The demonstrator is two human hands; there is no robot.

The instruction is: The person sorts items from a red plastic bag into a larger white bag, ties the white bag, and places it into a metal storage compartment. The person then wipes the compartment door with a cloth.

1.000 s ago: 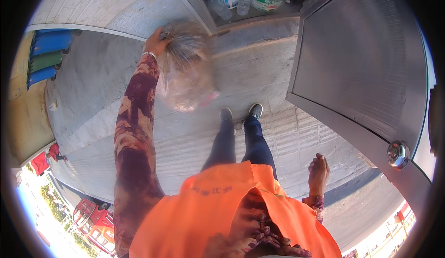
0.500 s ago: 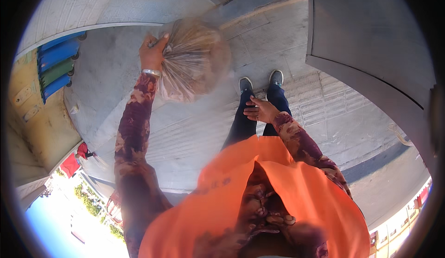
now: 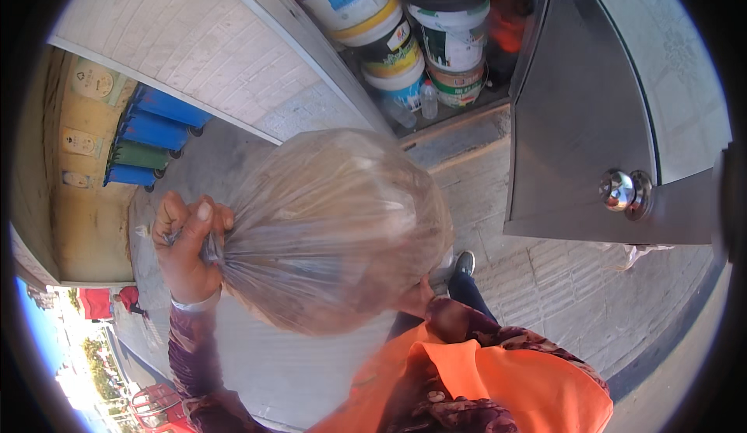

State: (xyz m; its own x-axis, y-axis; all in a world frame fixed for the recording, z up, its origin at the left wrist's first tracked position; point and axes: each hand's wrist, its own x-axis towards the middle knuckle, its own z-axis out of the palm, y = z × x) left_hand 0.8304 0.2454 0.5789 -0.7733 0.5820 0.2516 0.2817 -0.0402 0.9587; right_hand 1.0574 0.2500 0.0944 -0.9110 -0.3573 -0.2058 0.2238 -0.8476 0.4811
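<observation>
Bulging, creased, translucent plastic bag [image 3: 342, 231]

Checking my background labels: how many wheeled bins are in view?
4, along the yellowish wall at left; from the top: blue bin, second blue bin, green bin, lowest blue bin. The white panel may hide more.

Plastic bag [image 3: 334, 231] blocks the middle. Left hand [image 3: 188, 246] around its neck takes up the bag's left end; right hand [image 3: 418, 299] at its lower right edge, partly hidden. Passable gap right of bag, over pavement [image 3: 537, 293], limited by open door [image 3: 583, 114] with jutting knob [image 3: 617, 190]. Above bag: wall panel [image 3: 171, 44] upper left, doorway upper right, stacked buckets [image 3: 389, 44] obstructing just inside. Bins [image 3: 159, 126] stand well beyond bag's upper left.
</observation>
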